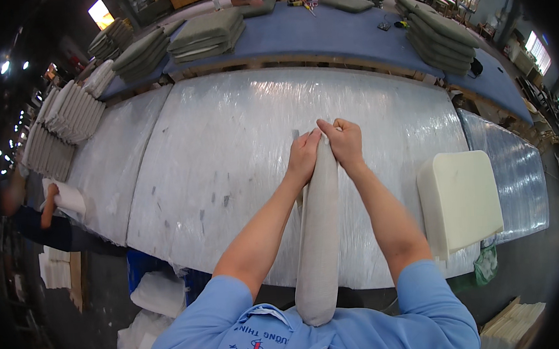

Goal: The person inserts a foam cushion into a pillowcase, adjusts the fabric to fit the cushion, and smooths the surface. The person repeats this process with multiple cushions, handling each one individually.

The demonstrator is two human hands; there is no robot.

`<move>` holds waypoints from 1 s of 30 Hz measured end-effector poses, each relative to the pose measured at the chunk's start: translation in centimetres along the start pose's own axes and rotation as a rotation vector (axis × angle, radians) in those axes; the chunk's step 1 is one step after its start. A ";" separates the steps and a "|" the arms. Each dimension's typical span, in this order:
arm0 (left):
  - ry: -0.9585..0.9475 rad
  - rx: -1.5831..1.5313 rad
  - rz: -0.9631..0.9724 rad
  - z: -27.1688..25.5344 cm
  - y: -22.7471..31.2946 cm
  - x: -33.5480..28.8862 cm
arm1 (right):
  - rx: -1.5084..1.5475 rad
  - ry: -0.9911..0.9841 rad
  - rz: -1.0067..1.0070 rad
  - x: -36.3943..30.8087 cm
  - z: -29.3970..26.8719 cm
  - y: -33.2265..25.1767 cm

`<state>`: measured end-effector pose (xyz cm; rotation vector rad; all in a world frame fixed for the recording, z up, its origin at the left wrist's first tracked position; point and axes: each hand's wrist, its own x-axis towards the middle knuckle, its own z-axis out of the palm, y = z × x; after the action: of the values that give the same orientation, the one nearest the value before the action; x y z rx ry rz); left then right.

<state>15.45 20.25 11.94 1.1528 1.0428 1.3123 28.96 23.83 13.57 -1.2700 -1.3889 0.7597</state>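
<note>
A light grey fabric-covered cushion (320,249) stands on edge in front of me, its near end against my chest and its far end over the table. At the left of that far end, my left hand (304,157) is closed with the thumb along the cover. My right hand (346,143) grips the same end from the right, its fingers curled into a fist and its thumb close to the left one. Both hands hold the cover's edge. What lies inside the fingers is hidden, and so is the cushion's underside.
A plastic-wrapped table (226,133) lies beneath my hands. Cream foam pads (463,192) are stacked at right. Beyond is a blue table (322,34) with grey-green cushions (207,33) and two people. At far left, a co-worker's hand (51,190) holds something white near stacked pale cushions (74,113).
</note>
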 end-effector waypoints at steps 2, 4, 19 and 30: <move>-0.009 -0.033 -0.030 0.5 -0.3 0.1 | -0.098 -0.023 -0.052 0.5 -0.2 1.0; -0.017 -0.102 -0.088 1.2 -0.6 0.1 | -0.149 -0.043 -0.089 1.1 -0.5 1.7; 0.114 0.001 0.092 -1.7 2.4 -6.9 | 0.301 -0.093 0.078 -10.2 -2.7 -2.9; -0.078 0.160 0.086 -0.9 6.4 -19.6 | 0.280 -0.337 0.110 -20.6 -1.4 -7.1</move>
<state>13.20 0.26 16.72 1.3709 1.0660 1.2577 25.80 2.21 14.87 -1.0360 -1.4229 1.2431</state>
